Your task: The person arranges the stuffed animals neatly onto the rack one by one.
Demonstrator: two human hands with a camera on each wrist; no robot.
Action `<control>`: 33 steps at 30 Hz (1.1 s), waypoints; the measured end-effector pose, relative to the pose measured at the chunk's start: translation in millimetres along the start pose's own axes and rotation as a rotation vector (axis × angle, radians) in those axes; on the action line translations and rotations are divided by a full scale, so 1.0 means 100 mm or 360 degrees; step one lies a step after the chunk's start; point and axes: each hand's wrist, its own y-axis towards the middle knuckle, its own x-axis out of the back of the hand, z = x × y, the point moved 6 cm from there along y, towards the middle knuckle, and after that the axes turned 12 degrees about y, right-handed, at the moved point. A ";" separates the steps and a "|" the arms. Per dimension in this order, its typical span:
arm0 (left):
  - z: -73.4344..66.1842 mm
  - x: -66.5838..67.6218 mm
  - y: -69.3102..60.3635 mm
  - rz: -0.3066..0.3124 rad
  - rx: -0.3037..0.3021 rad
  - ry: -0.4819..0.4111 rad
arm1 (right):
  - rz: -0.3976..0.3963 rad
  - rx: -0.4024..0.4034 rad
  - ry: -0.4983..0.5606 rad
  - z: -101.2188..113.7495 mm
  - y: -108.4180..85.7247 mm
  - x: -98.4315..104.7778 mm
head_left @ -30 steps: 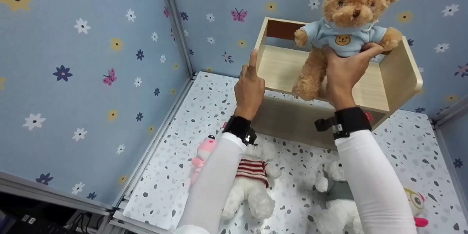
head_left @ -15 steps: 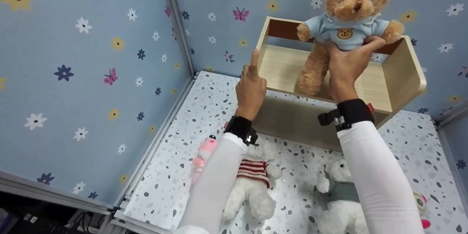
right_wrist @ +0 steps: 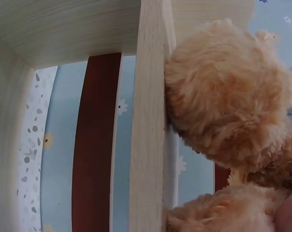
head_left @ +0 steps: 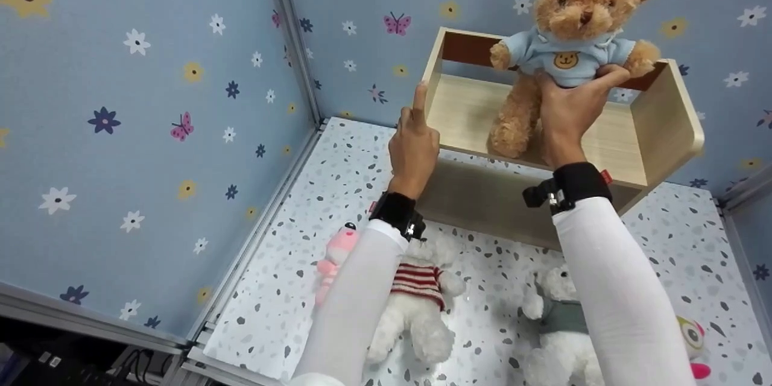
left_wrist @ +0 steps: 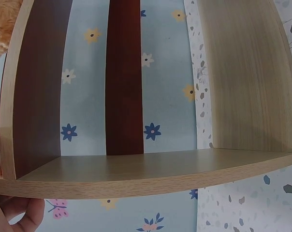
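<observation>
A tan teddy bear (head_left: 585, 9) in a light blue hoodie is upright over the top shelf of a small wooden bookshelf (head_left: 464, 105), facing me. My right hand (head_left: 570, 114) grips its lower body from the front, the thumb and fingers spread around the belly below the hoodie. In the right wrist view, the bear's furry foot (right_wrist: 228, 92) lies against the shelf's front edge. My left hand (head_left: 413, 154) holds the bookshelf's left side panel (left_wrist: 151, 186), with its index finger stretched along the edge. Curled fingers (left_wrist: 27, 215) show behind that panel in the left wrist view.
On the speckled floor lie a white plush in a striped sweater (head_left: 416, 289), a pink plush (head_left: 341, 247), a white plush in a grey-green top (head_left: 564, 313) and a partly hidden big-eyed plush (head_left: 693, 338). Flowered walls (head_left: 151, 102) enclose the space.
The teddy bear and my right hand rose slightly, then came down a little, with the bear's feet shifted farther over the shelf. My left hand has hardly moved.
</observation>
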 end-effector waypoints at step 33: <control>0.00 0.02 -0.01 -0.0056 0.0001 0.0014 | 0.0112 -0.0273 -0.0132 -0.22 0.05 -0.08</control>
